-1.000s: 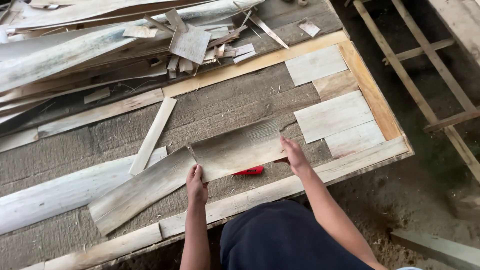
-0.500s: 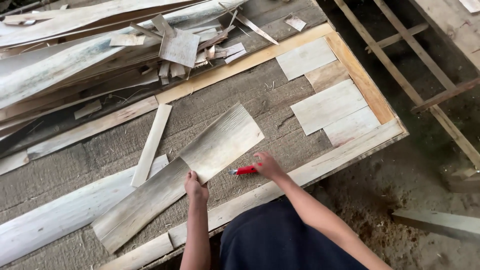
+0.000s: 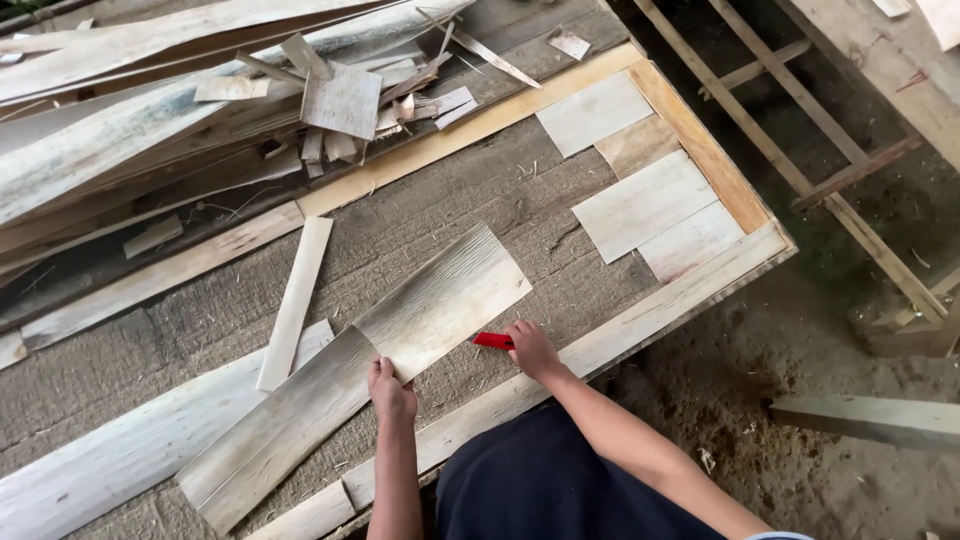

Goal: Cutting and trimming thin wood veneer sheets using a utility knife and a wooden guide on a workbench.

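- While the left hand (image 3: 390, 390) presses flat on the near edge of the long veneer strip (image 3: 360, 370), its grip is loose, fingers spread on the wood rather than closed round it.
- The strip lies slantwise across the middle of the bench (image 3: 450, 210), its far end toward the right, its near end low at the left.
- The right hand (image 3: 532, 348) is closed on a red tool (image 3: 492, 340), which lies on the bench just right of the strip's near edge.
- The step in hand looks like steadying the strip while taking up the tool.
- Pale sheets (image 3: 640, 205) lie side by side at the far right corner inside the frame (image 3: 690, 140); a narrow slat (image 3: 295, 300) rests left of the strip, scraps (image 3: 340, 100) farther off.
- Bringing the tool to the strip would call for a firm left press so the thin wood does not slide.
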